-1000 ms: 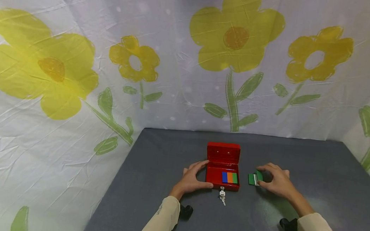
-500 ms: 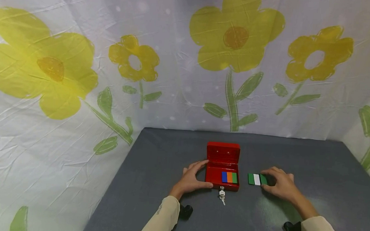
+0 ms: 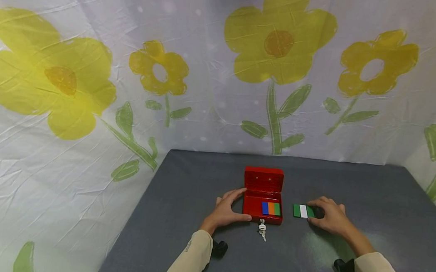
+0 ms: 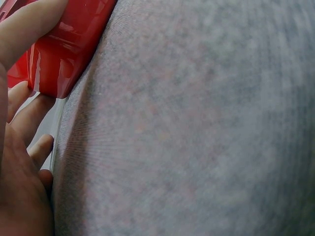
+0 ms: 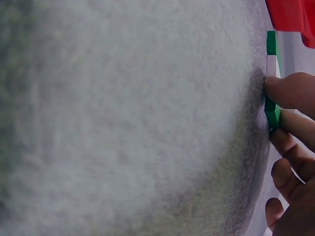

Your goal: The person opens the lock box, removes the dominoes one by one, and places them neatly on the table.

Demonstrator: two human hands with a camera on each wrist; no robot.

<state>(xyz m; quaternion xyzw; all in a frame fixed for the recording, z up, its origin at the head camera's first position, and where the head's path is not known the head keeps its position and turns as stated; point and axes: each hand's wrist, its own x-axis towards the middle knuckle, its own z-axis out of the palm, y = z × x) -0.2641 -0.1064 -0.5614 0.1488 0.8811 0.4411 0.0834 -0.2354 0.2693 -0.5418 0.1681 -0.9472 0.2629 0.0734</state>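
Observation:
A small red cash box [image 3: 252,206] stands with its lid [image 3: 263,179] raised. My left hand [image 3: 223,213] holds the box by its left side, thumb at the front edge and forefinger near the hinge; the left wrist view shows fingertips against the red metal [image 4: 59,54]. Blue [image 3: 264,208], orange [image 3: 271,208] and green [image 3: 277,209] flat blocks lie side by side inside. On the table right of the box, a green block [image 3: 296,210], a white block [image 3: 303,211] and another green block [image 3: 310,209] form a row. My right hand [image 3: 329,217] pinches the right-hand green block between thumb and finger.
Keys [image 3: 262,229] hang from the lock at the box's front. The dark grey table [image 3: 200,172] ends at a fabric backdrop [image 3: 213,90] printed with yellow flowers. Black wrist-camera mounts [image 3: 220,249] sit below both forearms.
The right-hand green block, tilted over the white one a second ago, now lies flat at the row's right end. My right hand moved slightly right with it; the left hand stayed put.

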